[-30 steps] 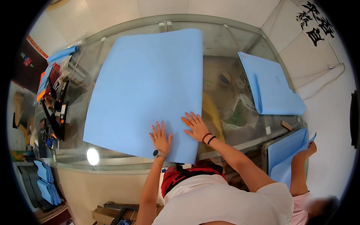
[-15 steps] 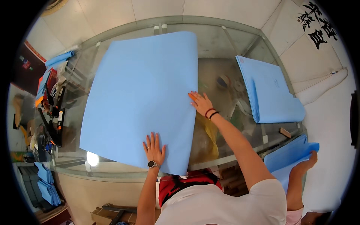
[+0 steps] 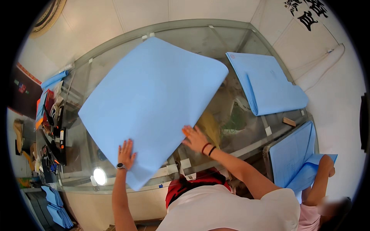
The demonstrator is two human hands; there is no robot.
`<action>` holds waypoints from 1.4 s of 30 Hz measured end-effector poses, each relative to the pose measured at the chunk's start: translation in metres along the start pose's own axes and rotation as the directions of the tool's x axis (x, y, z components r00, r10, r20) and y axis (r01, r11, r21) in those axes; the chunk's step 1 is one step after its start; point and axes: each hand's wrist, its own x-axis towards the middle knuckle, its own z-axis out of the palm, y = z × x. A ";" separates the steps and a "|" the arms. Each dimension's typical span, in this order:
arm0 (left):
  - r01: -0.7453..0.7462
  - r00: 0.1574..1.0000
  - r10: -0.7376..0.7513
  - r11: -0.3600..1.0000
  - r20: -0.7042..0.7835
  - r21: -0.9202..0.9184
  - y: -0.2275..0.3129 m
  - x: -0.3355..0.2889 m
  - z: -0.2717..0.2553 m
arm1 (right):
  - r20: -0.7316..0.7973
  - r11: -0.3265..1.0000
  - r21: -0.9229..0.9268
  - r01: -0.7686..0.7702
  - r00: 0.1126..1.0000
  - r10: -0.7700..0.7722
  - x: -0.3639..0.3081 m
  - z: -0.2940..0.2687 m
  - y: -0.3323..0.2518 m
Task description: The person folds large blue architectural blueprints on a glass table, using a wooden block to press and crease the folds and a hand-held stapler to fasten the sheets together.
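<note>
A large light blue sheet (image 3: 146, 88) lies slantwise on the glass-topped table, its right side rounded like a fold. Near the sheet's front corner my left hand (image 3: 126, 154) rests flat on it, fingers stretched out. My right hand (image 3: 196, 139) is at the sheet's lower right edge, with a small orange piece (image 3: 185, 133) under its fingers; its exact kind cannot be made out. The sheet's near corner hangs close to the table's front edge (image 3: 92, 189).
Folded blue sheets (image 3: 268, 82) lie at the table's right. A small tan block (image 3: 289, 122) sits nearby. At lower right, another person's hand (image 3: 327, 165) holds a blue sheet (image 3: 295, 154). Black-handled tools (image 3: 54, 146) crowd the left end. More folded blue pieces (image 3: 56, 208) are lower left.
The large sheet has turned clockwise, its near corner swinging left. Both hands have moved left with it, the right hand also nearer to me. The other person's sheet has opened out.
</note>
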 end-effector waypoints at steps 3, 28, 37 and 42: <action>0.188 0.981 -0.188 0.982 -0.041 0.003 -0.027 0.014 -0.002 | -0.013 0.988 0.106 0.111 0.994 -0.110 -0.026 0.015 -0.050; 0.558 0.800 -0.544 0.830 -0.254 -0.021 0.022 -0.104 0.064 | -0.210 0.926 -0.239 -0.292 0.947 0.245 -0.058 -0.042 0.122; 0.656 0.713 -0.666 0.744 -0.219 -0.128 0.012 -0.103 0.064 | -0.216 0.761 -0.256 -0.596 0.803 0.556 -0.058 -0.064 0.233; 0.765 0.583 -0.779 0.622 -0.231 -0.167 -0.002 -0.102 0.075 | -0.171 0.748 -0.283 -0.600 0.799 0.576 -0.055 -0.060 0.227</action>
